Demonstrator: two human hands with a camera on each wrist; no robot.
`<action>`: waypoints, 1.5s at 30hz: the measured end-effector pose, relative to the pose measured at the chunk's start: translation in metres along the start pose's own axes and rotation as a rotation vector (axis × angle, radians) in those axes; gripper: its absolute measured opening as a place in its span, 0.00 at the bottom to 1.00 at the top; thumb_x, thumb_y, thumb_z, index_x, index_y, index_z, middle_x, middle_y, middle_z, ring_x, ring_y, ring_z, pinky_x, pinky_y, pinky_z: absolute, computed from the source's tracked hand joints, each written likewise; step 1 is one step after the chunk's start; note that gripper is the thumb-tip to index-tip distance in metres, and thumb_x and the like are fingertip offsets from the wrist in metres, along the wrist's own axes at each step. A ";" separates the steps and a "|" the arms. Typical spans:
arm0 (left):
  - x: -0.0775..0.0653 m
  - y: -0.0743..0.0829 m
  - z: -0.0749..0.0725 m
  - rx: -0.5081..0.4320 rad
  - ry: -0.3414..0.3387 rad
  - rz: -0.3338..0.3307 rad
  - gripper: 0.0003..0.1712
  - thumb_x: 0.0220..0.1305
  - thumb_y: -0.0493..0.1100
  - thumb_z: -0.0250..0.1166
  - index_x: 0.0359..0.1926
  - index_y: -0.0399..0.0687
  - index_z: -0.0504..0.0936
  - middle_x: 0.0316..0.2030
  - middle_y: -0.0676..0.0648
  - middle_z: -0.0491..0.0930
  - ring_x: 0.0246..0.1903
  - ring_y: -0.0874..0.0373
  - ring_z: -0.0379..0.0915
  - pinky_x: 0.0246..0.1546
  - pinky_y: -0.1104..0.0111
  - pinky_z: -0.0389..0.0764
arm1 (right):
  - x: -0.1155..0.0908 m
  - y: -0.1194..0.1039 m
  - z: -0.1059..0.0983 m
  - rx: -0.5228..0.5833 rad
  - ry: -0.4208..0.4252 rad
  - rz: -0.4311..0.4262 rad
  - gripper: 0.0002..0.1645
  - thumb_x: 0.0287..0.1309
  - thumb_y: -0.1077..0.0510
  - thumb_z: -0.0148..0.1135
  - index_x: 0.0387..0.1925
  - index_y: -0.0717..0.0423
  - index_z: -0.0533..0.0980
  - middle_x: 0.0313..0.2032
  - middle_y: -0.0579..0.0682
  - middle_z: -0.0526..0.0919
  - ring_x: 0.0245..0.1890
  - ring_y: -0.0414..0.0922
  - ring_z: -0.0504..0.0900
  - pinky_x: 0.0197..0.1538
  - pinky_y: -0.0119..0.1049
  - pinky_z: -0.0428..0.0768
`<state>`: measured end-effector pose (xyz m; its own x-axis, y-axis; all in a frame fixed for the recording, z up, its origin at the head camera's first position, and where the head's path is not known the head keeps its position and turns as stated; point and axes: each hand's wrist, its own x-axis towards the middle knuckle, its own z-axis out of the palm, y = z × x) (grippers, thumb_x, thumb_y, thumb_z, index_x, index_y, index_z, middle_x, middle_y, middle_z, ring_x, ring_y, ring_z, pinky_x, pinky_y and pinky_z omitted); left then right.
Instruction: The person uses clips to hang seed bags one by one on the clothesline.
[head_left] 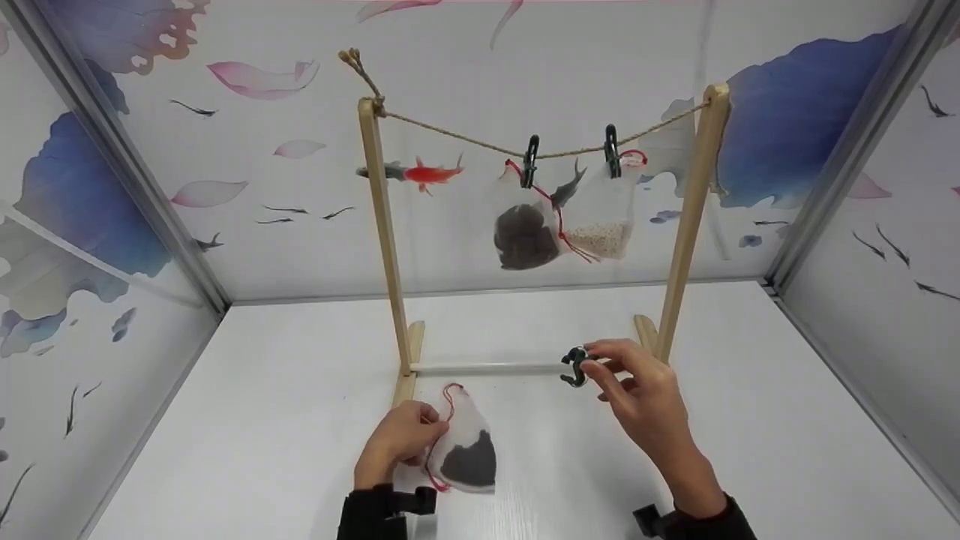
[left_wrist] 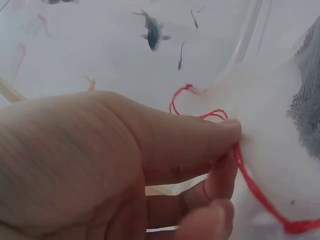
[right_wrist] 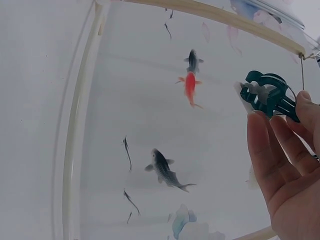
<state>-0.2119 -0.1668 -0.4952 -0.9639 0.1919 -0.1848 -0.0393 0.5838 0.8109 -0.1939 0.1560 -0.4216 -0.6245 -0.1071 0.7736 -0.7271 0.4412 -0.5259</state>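
Note:
My left hand [head_left: 405,435] pinches the edge of a white mesh drawstring bag [head_left: 471,420] by its red cord, between thumb and fingers. Dark grains fill the bag's lower part, and its red string [left_wrist: 260,197] runs down from my thumb in the left wrist view. In my right hand [head_left: 645,390] is a dark green clothespin [head_left: 576,367], pinched at its handles; in the right wrist view this clothespin [right_wrist: 267,94] has its jaws pointing away from the fingers. The hands are apart, both in front of the wooden frame.
A twine line [head_left: 450,133] sags between two wooden posts [head_left: 386,240]. Two dark clothespins [head_left: 531,161] on it hold a bag of dark contents [head_left: 525,236] and a bag of pale grains [head_left: 600,238]. A white crossbar [head_left: 487,369] joins the posts low down. Printed walls surround the white table [head_left: 262,420].

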 end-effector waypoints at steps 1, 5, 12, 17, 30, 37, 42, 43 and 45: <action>0.000 0.001 -0.001 0.010 0.016 0.018 0.07 0.66 0.39 0.65 0.33 0.39 0.83 0.22 0.52 0.74 0.17 0.62 0.69 0.18 0.70 0.76 | -0.001 0.002 0.000 -0.002 0.002 -0.002 0.17 0.50 0.77 0.72 0.41 0.62 0.82 0.39 0.55 0.86 0.28 0.46 0.87 0.22 0.26 0.79; -0.003 0.007 -0.004 0.031 0.090 0.085 0.07 0.70 0.39 0.63 0.35 0.39 0.81 0.27 0.49 0.81 0.21 0.61 0.71 0.20 0.69 0.76 | -0.001 0.001 0.000 -0.011 0.015 -0.021 0.17 0.49 0.78 0.72 0.41 0.62 0.82 0.37 0.53 0.87 0.27 0.47 0.87 0.22 0.25 0.78; -0.007 0.022 -0.008 0.041 0.213 0.191 0.06 0.72 0.39 0.62 0.39 0.40 0.82 0.29 0.49 0.84 0.27 0.59 0.73 0.28 0.63 0.74 | -0.003 0.007 -0.002 0.003 0.019 -0.005 0.17 0.50 0.77 0.71 0.41 0.60 0.83 0.37 0.50 0.87 0.27 0.43 0.86 0.21 0.29 0.79; -0.010 0.030 -0.011 0.062 0.314 0.238 0.05 0.73 0.39 0.62 0.41 0.41 0.82 0.30 0.50 0.84 0.29 0.60 0.75 0.33 0.62 0.76 | -0.007 0.010 -0.002 0.003 0.026 -0.030 0.19 0.50 0.77 0.71 0.43 0.58 0.83 0.37 0.49 0.87 0.28 0.42 0.86 0.21 0.27 0.79; -0.016 0.058 -0.010 0.073 0.637 0.339 0.05 0.72 0.38 0.64 0.42 0.40 0.81 0.30 0.51 0.84 0.27 0.60 0.75 0.29 0.66 0.75 | 0.010 -0.008 -0.003 0.040 0.022 -0.040 0.20 0.52 0.78 0.69 0.45 0.59 0.81 0.39 0.51 0.85 0.28 0.42 0.85 0.22 0.27 0.79; -0.008 0.096 -0.030 -0.006 0.732 0.508 0.07 0.73 0.40 0.63 0.42 0.38 0.81 0.30 0.51 0.83 0.29 0.60 0.76 0.30 0.67 0.76 | 0.071 -0.041 -0.005 0.034 -0.020 -0.161 0.13 0.58 0.73 0.69 0.43 0.61 0.80 0.38 0.50 0.85 0.29 0.42 0.86 0.23 0.25 0.78; -0.003 0.126 -0.048 -0.092 0.759 0.602 0.08 0.74 0.41 0.62 0.42 0.39 0.81 0.30 0.49 0.82 0.30 0.59 0.76 0.31 0.67 0.77 | 0.123 -0.066 -0.004 -0.053 -0.038 -0.288 0.10 0.63 0.66 0.68 0.44 0.62 0.78 0.38 0.52 0.85 0.30 0.42 0.86 0.27 0.24 0.78; -0.002 0.132 -0.052 -0.114 0.762 0.612 0.08 0.74 0.41 0.62 0.41 0.39 0.81 0.30 0.48 0.82 0.31 0.59 0.76 0.32 0.67 0.78 | 0.134 -0.071 -0.002 -0.062 -0.036 -0.311 0.09 0.63 0.65 0.68 0.44 0.62 0.78 0.38 0.53 0.84 0.30 0.43 0.85 0.28 0.24 0.78; 0.000 0.144 -0.059 -0.147 0.759 0.626 0.09 0.74 0.42 0.62 0.42 0.40 0.80 0.31 0.48 0.82 0.32 0.60 0.77 0.32 0.67 0.77 | 0.154 -0.078 0.002 -0.080 -0.024 -0.354 0.09 0.65 0.63 0.68 0.43 0.63 0.78 0.37 0.53 0.84 0.29 0.43 0.85 0.28 0.25 0.78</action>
<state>-0.2332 -0.1292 -0.3459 -0.7331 -0.1534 0.6626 0.5516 0.4359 0.7111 -0.2338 0.1031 -0.2617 -0.3449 -0.2860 0.8940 -0.8754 0.4416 -0.1964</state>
